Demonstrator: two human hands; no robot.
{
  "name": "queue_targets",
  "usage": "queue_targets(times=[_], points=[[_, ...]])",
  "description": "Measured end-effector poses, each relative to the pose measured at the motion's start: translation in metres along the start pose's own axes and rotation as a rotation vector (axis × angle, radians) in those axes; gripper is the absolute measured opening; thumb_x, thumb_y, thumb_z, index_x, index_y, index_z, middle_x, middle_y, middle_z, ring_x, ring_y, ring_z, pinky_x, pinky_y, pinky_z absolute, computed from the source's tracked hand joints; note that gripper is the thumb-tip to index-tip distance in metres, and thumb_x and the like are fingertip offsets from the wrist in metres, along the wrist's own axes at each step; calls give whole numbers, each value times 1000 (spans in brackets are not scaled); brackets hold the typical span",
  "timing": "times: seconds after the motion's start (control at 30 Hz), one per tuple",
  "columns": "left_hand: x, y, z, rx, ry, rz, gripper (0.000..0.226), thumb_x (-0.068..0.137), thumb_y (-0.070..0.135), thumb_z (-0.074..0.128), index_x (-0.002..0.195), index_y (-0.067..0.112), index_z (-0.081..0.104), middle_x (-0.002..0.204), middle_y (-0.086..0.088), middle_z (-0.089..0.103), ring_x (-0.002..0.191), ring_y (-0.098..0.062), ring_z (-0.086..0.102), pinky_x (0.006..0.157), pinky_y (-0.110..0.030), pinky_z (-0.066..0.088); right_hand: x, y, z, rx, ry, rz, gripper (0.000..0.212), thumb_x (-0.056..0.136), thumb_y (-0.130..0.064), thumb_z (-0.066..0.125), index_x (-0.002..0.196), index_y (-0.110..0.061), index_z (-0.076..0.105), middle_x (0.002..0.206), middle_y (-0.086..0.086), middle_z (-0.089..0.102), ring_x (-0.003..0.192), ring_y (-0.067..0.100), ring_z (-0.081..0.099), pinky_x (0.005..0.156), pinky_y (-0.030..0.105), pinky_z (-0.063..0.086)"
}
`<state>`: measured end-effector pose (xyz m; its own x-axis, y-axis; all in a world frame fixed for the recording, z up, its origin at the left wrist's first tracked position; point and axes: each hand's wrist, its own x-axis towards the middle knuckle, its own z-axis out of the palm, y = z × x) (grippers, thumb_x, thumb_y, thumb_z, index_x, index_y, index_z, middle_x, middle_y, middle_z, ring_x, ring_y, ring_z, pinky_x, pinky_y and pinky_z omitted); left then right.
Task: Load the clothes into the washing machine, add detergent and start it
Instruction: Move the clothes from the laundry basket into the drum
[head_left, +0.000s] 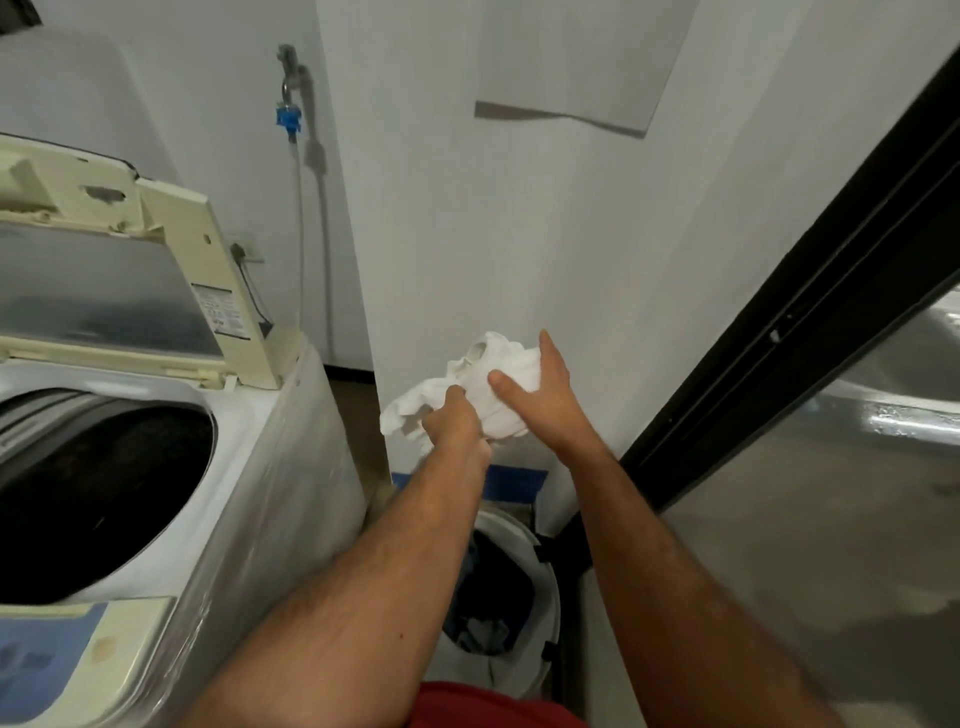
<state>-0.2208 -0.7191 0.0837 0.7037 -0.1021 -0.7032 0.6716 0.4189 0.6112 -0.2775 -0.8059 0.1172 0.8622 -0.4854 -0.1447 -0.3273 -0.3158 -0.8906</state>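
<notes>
left hand (454, 422) is gripping a white cloth (511, 358) with curled fingers | right hand (543, 402) is holding the same cloth, thumb pressing on it | cloth is hanging in the air above the basket (549, 582), beside the washing machine (249, 467) | basket is holding dark clothes (493, 597) | lid (104, 291) is standing open | tub (104, 499) is looking dark inside

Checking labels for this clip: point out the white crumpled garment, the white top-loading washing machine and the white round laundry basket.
White crumpled garment (498, 356): head view, upper folds.
White top-loading washing machine (239, 436): head view, top panel beside drum.
White round laundry basket (551, 603): head view, right rim.
</notes>
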Motion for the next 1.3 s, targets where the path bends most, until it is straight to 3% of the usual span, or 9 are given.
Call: queue_targets(times=[0.1,0.2,0.3,0.43,0.57,0.8,1.0,1.13,1.3], points=[[-11,17,17,31,-60,20,32,92,29,51,119,14,58,105,-10,69,91,-32,69,76,-54,58,8,-12,-2,88,-34,3,119,65,-63,77,156,-27,9,163,4,20,145,22,30,116,45,33],[-25,32,27,117,-171,61,37,90,39,48,114,15,64,100,-12,71,87,-30,69,61,-41,60,21,-29,-9,304,-113,-67,62,74,-44,78,128,-26,54,126,3,66,111,18,66,97,45,54],[-35,52,26,212,-241,134,46,93,50,41,112,13,64,95,-9,70,77,-23,66,41,-20,48,29,-50,-18,362,-34,-80,27,79,-29,74,105,-26,67,106,3,74,98,20,72,89,45,57],[-33,74,12,227,-275,196,55,93,67,31,105,23,62,87,2,66,77,-14,62,56,-29,50,40,-62,-20,631,-13,33,45,72,-31,73,112,-12,69,106,11,75,102,30,71,88,43,55],[-22,85,-12,45,-284,47,81,77,85,29,110,22,67,102,-10,72,94,-31,67,80,-48,56,41,-66,-13,860,-163,131,59,73,-33,74,124,-5,64,118,18,70,110,33,67,102,47,49],[-23,89,-31,-421,-606,7,65,90,63,46,124,11,61,117,-17,68,100,-33,69,79,-45,57,30,-74,25,844,-263,174,50,90,-48,59,126,-13,64,118,12,71,102,26,69,86,38,56],[-11,107,-59,-457,-654,3,64,90,47,59,140,9,48,140,-15,53,127,-31,53,106,-45,43,22,-79,61,456,-183,90,49,90,-68,44,117,-30,63,112,-2,71,100,16,66,78,30,52],[-2,122,-82,-422,-635,49,65,90,46,59,140,8,47,141,-17,50,129,-33,50,110,-47,37,21,-77,91,525,-425,324,103,51,-99,41,127,-32,60,120,1,70,111,27,64,98,53,48],[10,152,-128,-376,-579,107,63,90,46,59,139,8,49,142,-18,48,131,-34,47,111,-51,34,4,-96,148,892,-510,328,85,75,-78,53,131,-15,61,128,13,66,120,30,62,107,52,44]])
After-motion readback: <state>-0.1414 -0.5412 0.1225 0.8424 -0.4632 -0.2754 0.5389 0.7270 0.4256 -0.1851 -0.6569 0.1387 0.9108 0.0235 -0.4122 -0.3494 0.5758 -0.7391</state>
